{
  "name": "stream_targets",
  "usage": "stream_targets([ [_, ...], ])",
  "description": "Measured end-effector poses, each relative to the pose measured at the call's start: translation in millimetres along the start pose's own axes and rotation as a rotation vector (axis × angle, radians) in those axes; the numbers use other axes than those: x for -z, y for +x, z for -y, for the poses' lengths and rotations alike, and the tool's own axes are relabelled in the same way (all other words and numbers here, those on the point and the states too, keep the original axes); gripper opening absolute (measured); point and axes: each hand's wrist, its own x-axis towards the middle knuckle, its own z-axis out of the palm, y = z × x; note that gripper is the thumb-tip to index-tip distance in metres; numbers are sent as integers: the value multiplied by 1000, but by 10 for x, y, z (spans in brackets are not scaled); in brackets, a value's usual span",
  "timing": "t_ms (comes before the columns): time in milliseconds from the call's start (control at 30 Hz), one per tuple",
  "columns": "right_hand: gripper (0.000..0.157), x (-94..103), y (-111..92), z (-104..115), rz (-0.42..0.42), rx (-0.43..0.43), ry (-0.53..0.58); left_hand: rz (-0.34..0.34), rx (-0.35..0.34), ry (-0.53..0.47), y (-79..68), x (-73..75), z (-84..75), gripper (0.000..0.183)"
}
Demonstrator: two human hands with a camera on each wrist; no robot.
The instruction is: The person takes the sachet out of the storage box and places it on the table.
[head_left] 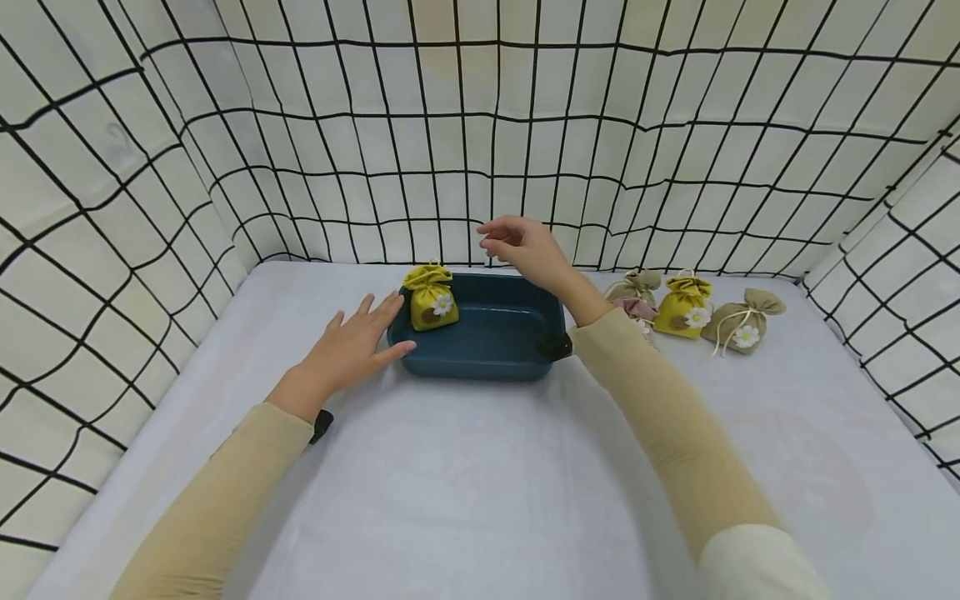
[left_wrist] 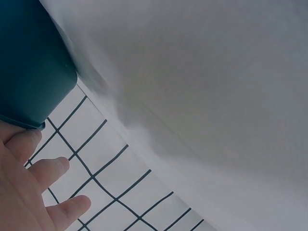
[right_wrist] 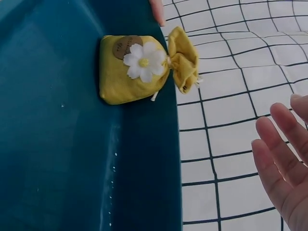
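A yellow drawstring pouch [head_left: 432, 300] with a white flower stands in the left end of the dark teal dish [head_left: 487, 367], leaning on its back wall. In the right wrist view the pouch [right_wrist: 130, 70] has its gathered top above the rim. My left hand [head_left: 352, 346] rests at the dish's left rim, fingers spread; in the left wrist view its fingertips touch the rim's underside. My right hand [head_left: 525, 248] hovers above the dish's back edge, fingers loosely bent with nothing between them.
Right of the dish stand another yellow pouch [head_left: 682, 310], a beige pouch [head_left: 744, 322], a pink pouch [head_left: 636, 309] partly behind my right sleeve, and an olive-grey pouch [head_left: 637, 286]. A black wire grid [head_left: 495, 117] encloses the white table [head_left: 450, 483] at back and sides.
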Motion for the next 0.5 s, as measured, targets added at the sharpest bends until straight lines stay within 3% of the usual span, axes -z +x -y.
stream_targets([
  [267, 31, -158, 201, 17, 51, -54, -97, -4, 2, 14, 15, 15, 21, 88],
  [500, 38, -345, 331, -8, 174, -112, -157, 6, -2, 2, 19, -3, 34, 89],
])
